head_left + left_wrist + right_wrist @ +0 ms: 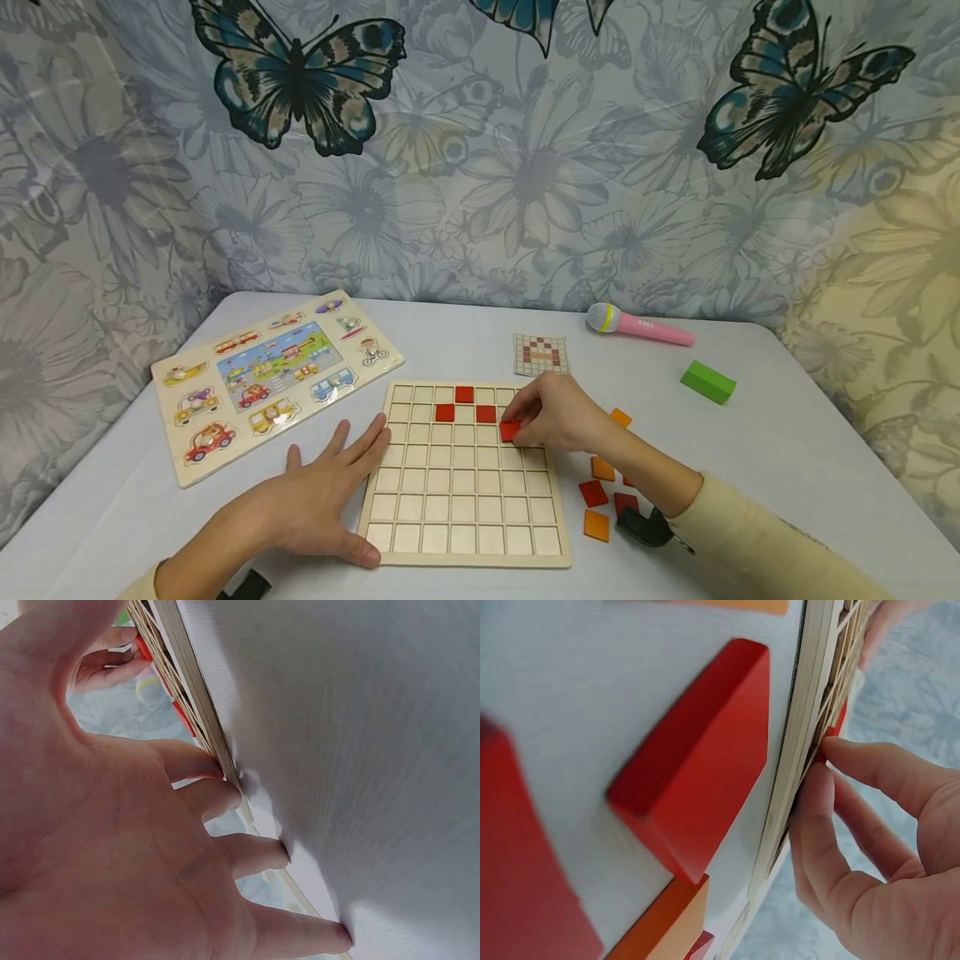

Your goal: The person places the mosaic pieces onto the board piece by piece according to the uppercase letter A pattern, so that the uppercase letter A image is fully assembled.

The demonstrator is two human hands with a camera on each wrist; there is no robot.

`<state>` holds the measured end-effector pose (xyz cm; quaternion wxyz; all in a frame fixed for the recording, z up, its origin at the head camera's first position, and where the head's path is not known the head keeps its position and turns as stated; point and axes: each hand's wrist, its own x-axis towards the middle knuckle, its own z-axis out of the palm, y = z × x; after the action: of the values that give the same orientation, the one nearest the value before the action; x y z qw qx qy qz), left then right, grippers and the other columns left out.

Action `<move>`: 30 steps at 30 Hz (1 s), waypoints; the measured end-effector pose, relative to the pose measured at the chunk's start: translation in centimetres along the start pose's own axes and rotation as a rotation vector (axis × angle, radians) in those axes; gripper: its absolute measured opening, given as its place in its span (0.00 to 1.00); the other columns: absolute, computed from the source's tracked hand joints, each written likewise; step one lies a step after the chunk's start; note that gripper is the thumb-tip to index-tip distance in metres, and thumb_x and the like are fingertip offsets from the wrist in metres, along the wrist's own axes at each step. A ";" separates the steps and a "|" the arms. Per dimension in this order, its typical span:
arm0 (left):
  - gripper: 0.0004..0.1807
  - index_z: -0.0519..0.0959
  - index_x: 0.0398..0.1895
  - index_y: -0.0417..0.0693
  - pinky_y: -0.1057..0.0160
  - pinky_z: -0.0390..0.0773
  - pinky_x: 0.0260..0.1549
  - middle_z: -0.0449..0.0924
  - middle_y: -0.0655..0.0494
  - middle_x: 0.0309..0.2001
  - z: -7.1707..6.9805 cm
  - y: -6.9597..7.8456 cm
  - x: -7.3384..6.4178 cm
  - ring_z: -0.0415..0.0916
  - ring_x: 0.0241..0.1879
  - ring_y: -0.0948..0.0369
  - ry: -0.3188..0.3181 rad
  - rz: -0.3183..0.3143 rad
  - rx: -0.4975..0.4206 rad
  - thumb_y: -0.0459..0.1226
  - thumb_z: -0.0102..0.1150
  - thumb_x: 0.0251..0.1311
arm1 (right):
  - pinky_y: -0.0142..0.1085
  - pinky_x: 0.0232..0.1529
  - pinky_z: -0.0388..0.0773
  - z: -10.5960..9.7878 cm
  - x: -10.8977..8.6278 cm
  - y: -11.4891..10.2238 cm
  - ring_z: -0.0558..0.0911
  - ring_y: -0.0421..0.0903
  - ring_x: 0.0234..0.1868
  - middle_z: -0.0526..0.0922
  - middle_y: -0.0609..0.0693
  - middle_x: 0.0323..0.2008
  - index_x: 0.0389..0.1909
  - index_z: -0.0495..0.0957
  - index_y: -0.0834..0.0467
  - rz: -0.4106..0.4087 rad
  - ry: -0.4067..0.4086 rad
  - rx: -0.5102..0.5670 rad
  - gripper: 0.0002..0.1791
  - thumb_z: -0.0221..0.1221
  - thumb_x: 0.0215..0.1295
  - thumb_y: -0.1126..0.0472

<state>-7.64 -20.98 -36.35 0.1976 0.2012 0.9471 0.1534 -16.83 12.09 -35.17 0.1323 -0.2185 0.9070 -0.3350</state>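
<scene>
"Pinching a red tile (510,431) is the right hand (564,412), thumb set against fingertips, right over the third row of the wooden grid board (465,482)!"

"And the right wrist view backs that up: the tile sits between the tips, down at the board's surface. Is it flat in its square?"

"Can't tell, the fingers cover too much of it. Look across at the left hand (326,496), though: fingers spread, tips at the board's left edge, thumb on the near left corner!"

"Lovely spread in the left wrist view, too, palm towards the lens, gaps showing between the fingers. What's on the board?"

"Three red squares (464,394) lie in their cells: one in the middle of the top row, two in the second row with a bare cell between them."

"Just past the far edge there's a small card (541,354), its own little grid marked with darker squares."

"Out to the right, orange tiles (597,526) and loose red pieces (593,493) lie scattered beside the board, some partly hidden by the right forearm."

"Farther back, a pink microphone (652,327) lies on its side, a green block (708,382) nearer us and to its right."

"And over on the left, a picture puzzle (277,367) lies at an angle on the white tabletop (787,483), with butterfly-print cloth (525,208) hanging behind!"
</scene>
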 end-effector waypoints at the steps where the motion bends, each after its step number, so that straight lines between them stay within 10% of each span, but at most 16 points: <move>1: 0.77 0.47 0.86 0.48 0.08 0.39 0.53 0.33 0.54 0.87 0.0 0.0 0.0 0.36 0.82 0.30 0.000 0.000 0.001 0.70 0.77 0.36 | 0.35 0.32 0.82 0.0 0.0 0.0 0.81 0.41 0.27 0.86 0.44 0.25 0.33 0.91 0.57 -0.002 -0.001 -0.005 0.10 0.76 0.50 0.70; 30: 0.77 0.46 0.86 0.48 0.08 0.39 0.53 0.33 0.54 0.87 0.0 0.1 0.0 0.35 0.82 0.31 0.002 0.005 0.000 0.70 0.77 0.36 | 0.31 0.30 0.79 0.2 -0.4 -0.2 0.79 0.41 0.27 0.83 0.44 0.24 0.35 0.90 0.57 -0.050 -0.014 -0.045 0.11 0.78 0.51 0.67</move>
<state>-7.58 -20.95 -36.33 0.1962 0.2034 0.9467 0.1544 -16.29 12.03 -35.11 0.1252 -0.2464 0.9076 -0.3160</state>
